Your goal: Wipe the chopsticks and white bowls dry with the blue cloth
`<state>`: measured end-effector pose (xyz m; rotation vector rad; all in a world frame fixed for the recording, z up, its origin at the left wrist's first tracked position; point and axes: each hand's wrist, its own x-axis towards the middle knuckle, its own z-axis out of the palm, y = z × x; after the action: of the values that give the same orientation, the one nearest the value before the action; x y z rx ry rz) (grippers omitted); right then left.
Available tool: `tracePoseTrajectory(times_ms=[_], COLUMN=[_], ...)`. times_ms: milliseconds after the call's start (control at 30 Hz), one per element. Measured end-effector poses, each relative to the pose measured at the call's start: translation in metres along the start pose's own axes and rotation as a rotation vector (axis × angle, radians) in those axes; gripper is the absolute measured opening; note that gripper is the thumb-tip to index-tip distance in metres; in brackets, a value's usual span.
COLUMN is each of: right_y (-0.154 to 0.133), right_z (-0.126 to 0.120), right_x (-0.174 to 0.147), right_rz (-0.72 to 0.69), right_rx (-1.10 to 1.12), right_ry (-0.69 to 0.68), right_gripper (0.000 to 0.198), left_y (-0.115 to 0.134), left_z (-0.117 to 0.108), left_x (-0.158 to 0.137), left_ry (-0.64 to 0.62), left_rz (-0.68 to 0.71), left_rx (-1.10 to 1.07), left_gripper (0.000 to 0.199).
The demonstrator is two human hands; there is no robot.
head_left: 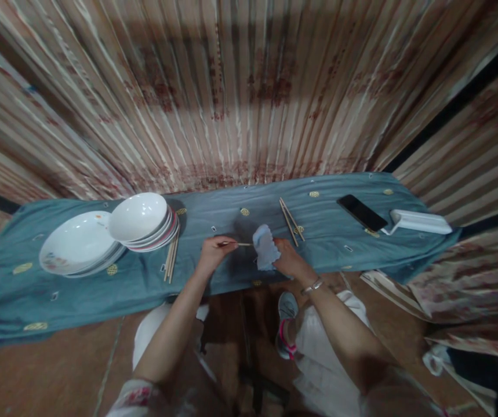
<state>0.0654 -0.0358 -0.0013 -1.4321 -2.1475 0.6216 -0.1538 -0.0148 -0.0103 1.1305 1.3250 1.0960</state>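
Closed around one end of a chopstick (245, 244), my left hand (216, 252) is over the front part of the cloth-covered table. My right hand (289, 258) grips a pale blue-white cloth (266, 248), and the chopstick's other end runs into that cloth. Whether a second chopstick is in my grasp I cannot tell. Just beyond my right hand, a pair of chopsticks (291, 221) lies on the table. Several more chopsticks (171, 258) lie to the left of my left hand, beside a stack of white bowls (139, 217).
Left of the bowls sits a stack of floral white plates (77, 243). A black phone (362, 212) and a white plastic object (420, 222) rest on the right side of the blue-green tablecloth (214, 200). Patterned curtains (240, 104) hang behind the table.
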Motion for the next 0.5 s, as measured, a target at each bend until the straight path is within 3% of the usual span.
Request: tracePoseTrajectory(times_ms=[167,500], right_y=[0.003,0.009], right_z=[-0.002,0.005], right_x=[-0.001,-0.003], right_rz=[-0.033,-0.095], right_rx=[0.052,0.078], right_ry=[0.092,0.266], right_gripper=[0.011,0.011], left_y=[0.001,-0.017], left_z=[0.024,0.102], left_x=[0.021,0.09], left_ry=[0.034,-0.006], left_rz=[-0.107,-0.092], left_rx=[-0.243,-0.159], left_gripper=[0.014,0.021])
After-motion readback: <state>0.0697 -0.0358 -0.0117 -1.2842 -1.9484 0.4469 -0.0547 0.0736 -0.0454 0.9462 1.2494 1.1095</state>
